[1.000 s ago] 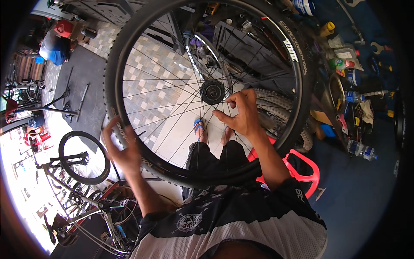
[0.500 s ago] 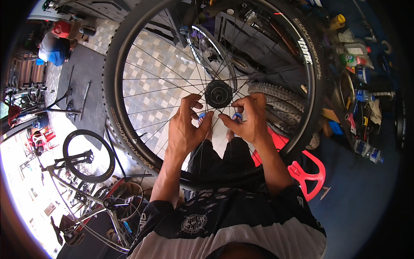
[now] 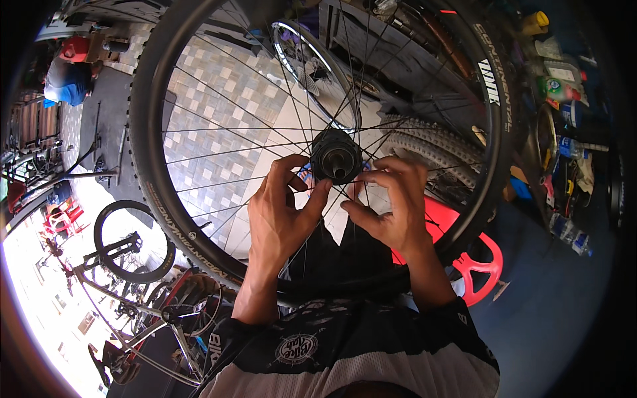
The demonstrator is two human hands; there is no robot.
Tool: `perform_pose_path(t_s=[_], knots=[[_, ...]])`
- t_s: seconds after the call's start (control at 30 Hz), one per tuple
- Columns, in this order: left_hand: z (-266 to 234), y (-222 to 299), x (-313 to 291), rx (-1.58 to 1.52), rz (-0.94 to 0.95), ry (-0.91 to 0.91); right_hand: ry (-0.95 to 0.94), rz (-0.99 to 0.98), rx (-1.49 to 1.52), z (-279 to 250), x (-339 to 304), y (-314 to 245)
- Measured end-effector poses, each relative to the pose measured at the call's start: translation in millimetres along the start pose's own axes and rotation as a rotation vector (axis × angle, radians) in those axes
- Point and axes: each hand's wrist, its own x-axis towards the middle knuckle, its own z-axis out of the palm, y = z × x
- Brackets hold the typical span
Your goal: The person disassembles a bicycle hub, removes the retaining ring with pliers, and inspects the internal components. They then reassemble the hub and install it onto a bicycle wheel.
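Note:
A large bicycle wheel (image 3: 152, 132) with a black knobby tyre and thin black spokes fills the middle of the view, tilted in front of me. At its centre is the dark round hub (image 3: 337, 156), its bore facing up. My left hand (image 3: 279, 202) is at the hub's lower left, thumb and curled fingertips against its edge. Just below and right of the hub, my right hand (image 3: 397, 202) reaches over the spokes with thumb and bent fingers apart; I make out nothing held in it. Both forearms cross over the tyre's near side.
A bare silver rim (image 3: 282, 50) and several loose tyres (image 3: 431, 142) lie beyond the spokes. Red plastic chair (image 3: 488, 268) is at right, near bottles and tools. Bicycles (image 3: 142, 312) stand at left; a crouching person (image 3: 66, 83) is at far left.
The wheel looks larger and nearer, and its hub sits slightly lower in view. Both hands have shifted with it; the left thumb and fingertips now meet the hub's edge.

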Motion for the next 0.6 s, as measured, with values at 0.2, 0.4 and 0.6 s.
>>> perform_pose_path(t_s=[0.2, 0.4, 0.6], knots=[[-0.4, 1.9, 3.5, 0.027, -0.026, -0.006, -0.031, -0.031, -0.118, -13.1, 18.7, -25.7], [0.6, 1.3, 3.7, 0.022, -0.055, -0.021, -0.164, 0.060, -0.193, -10.6, 30.2, -41.2], [4.4, -3.6, 4.2, -0.024, 0.006, 0.021, -0.240, 0.057, -0.178, -13.6, 41.6, -45.3]])
